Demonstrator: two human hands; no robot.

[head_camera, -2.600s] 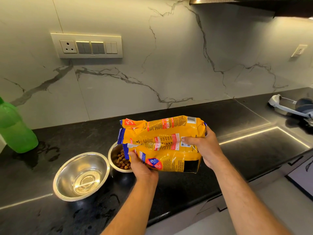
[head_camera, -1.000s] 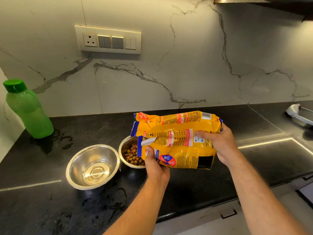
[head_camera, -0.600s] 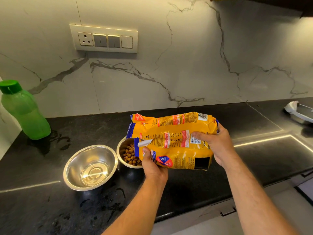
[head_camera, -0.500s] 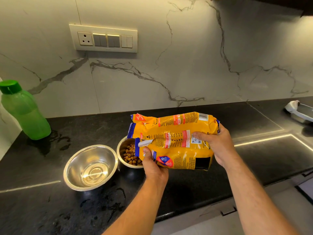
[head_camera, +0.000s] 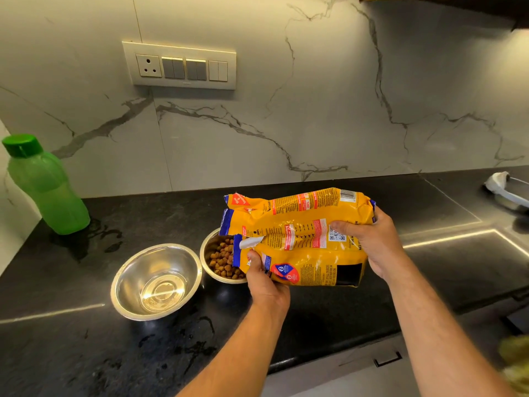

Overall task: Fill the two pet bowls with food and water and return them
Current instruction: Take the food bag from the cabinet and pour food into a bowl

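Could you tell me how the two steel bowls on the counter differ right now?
The left bowl holds clear water; the right bowl holds brown kibble. The left bowl looks larger and is in full view; the right bowl is partly hidden by the yellow bag. Both are round, shiny steel, upright on the black counter.

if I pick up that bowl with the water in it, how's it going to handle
The steel water bowl probably feels slick: polished metal, and wet patches on the black counter around it. Its rounded sides suggest it may rock. The shallow water would likely slosh if tilted, so lift it level.
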